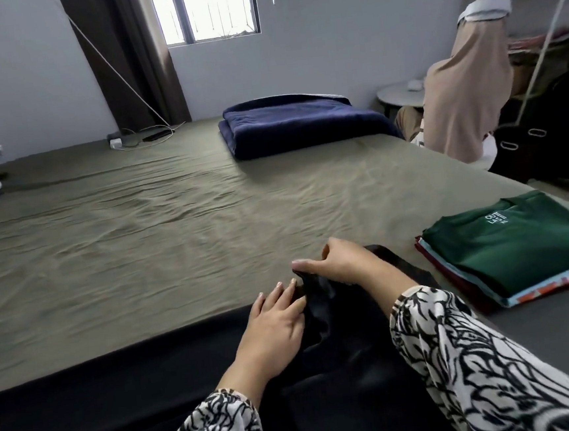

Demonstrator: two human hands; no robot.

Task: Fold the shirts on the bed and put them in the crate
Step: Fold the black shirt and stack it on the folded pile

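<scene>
Clearly, in the head view a black shirt (325,345) is seen lying at the near edge of the bed (140,234), bunched between both hands. Its far corner is pinched by the right hand (335,262), thumb and fingers curled on the cloth. The left hand (275,322) is laid flat on the fabric, fingers straight and close together. The cloth is judged light, limp and somewhat slippery, so it is best taken at corners or seams and smoothed flat. A stack of folded shirts (519,246), green on top, is seen just to the right. No crate can be seen.
</scene>
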